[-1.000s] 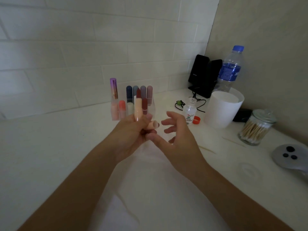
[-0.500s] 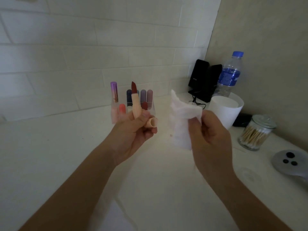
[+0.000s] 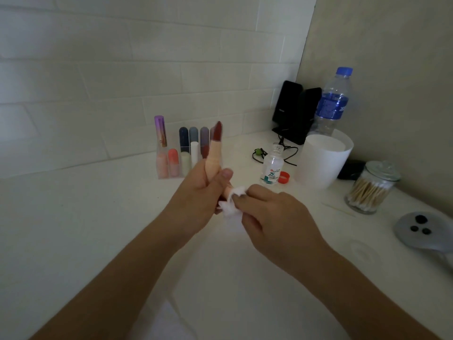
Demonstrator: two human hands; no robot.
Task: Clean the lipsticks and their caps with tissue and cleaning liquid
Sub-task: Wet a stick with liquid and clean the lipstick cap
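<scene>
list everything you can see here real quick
lipstick: one, peach tube, dark red tip, in left hand
cap: one, peach, also in left hand
tissue: one, white, against the cap
stored lipsticks: several, mixed colours, clear holder at back
cleaning liquid bottle: one, clear, uncapped, right of holder
lid: one, red, beside that bottle
cup: one, white, right
water bottle: one, blue cap, corner
speakers: two, black, corner
swab jar: one, glass, right
left hand: holds lipstick and cap
right hand: fingers pinch tissue

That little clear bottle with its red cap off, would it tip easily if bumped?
Probably: the small clear plastic bottle stands tall and narrow, so a nudge could topple it. Its neck is open, the red cap lying beside it, so liquid would likely spill.
</scene>
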